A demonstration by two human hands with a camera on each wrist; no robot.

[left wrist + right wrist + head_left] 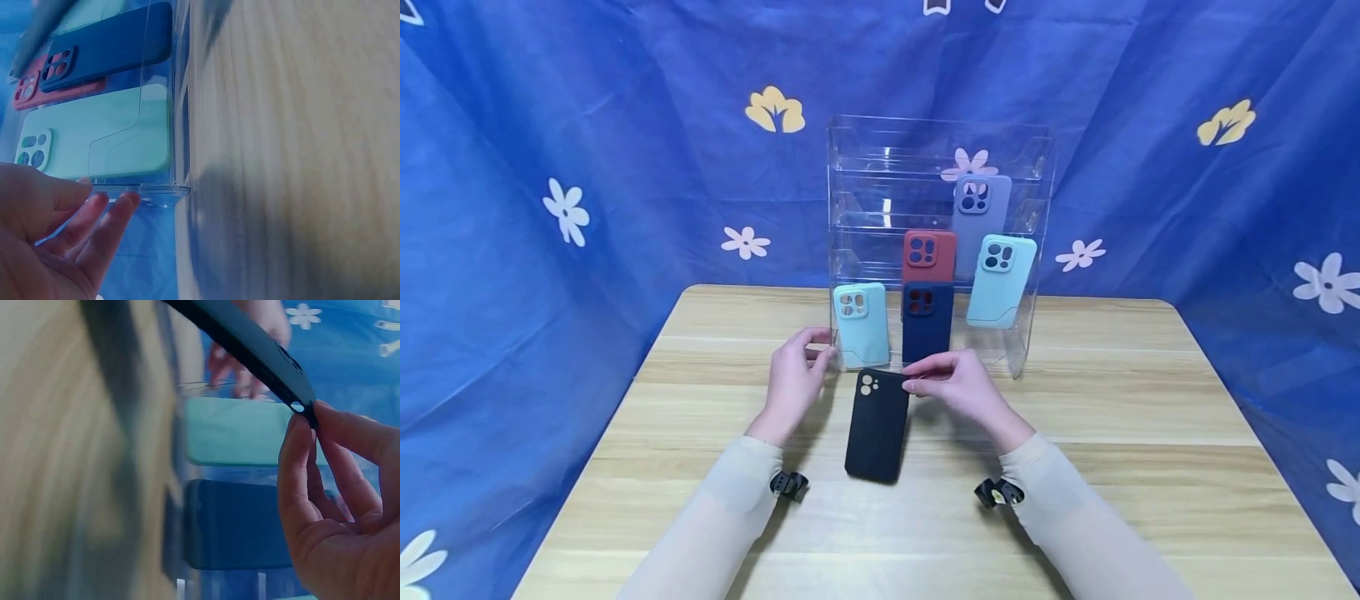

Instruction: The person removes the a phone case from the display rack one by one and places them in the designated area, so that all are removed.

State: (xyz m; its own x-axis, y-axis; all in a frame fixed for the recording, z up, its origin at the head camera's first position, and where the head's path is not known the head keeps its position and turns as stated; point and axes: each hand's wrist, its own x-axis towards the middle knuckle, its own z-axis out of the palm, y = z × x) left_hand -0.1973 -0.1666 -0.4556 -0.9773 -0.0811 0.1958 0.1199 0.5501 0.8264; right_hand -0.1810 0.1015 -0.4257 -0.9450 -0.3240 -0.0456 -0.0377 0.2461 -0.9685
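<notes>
A black phone case (877, 427) hangs tilted in front of the clear display stand (1028, 354), its camera cutouts at the top. My right hand (958, 385) pinches its upper right corner between thumb and fingertips. At the stand's left side my left hand (796, 375) holds the side edge lightly with thumb and fingers; the left wrist view shows the fingertips (129, 199) on the clear plastic. Right beside that hand a light-blue case (863, 333) stands in the lowest tier. A navy case (927, 333) stands next to it, just behind my right hand.
Higher in the stand are a red case (928, 257), a lavender case (979, 217) and a second light-blue case (1003, 283), which leans. The stand is on a wooden table (1150, 467), with a blue flowered cloth (655, 142) hanging behind.
</notes>
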